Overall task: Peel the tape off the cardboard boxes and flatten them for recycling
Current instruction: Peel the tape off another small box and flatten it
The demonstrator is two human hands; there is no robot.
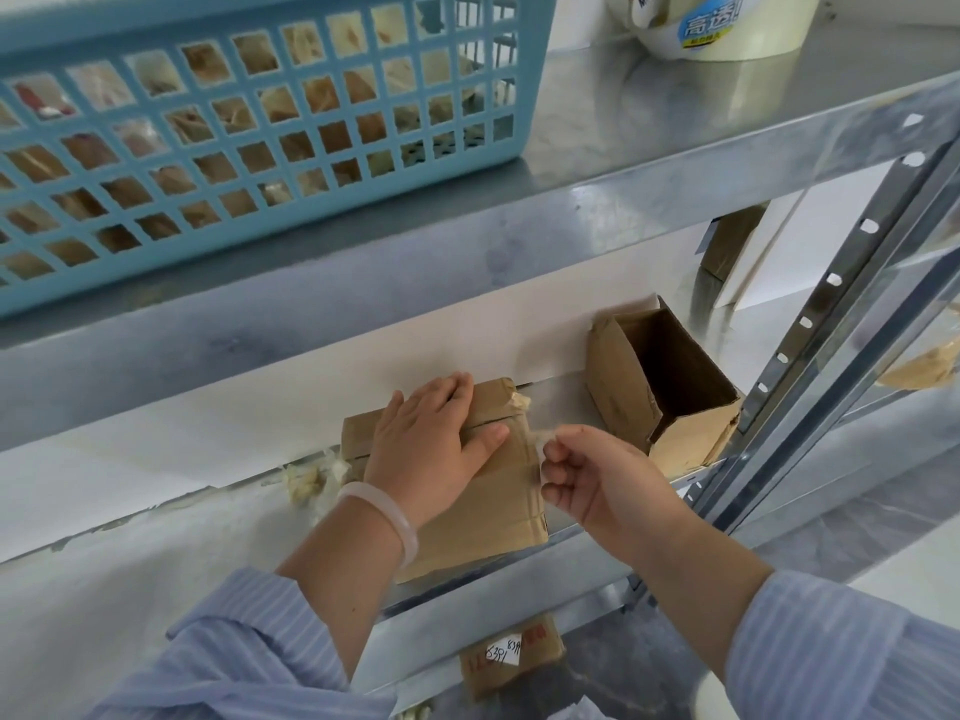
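A closed brown cardboard box (493, 491) lies on the middle metal shelf (156, 553). My left hand (426, 444) presses flat on its top, fingers straight, thumb along the flap seam. Just right of the box, my right hand (592, 480) pinches a strip of clear tape (540, 441) that runs from the box's right edge. A second cardboard box (660, 387), open at the top and empty, stands farther right on the same shelf.
A blue plastic basket (260, 122) with crumpled tape scraps sits on the upper shelf, beside rolls of tape (717, 28). A wad of peeled tape (311, 480) lies left of the box. A labelled carton (511, 662) sits on the shelf below. A perforated upright (810, 324) stands at right.
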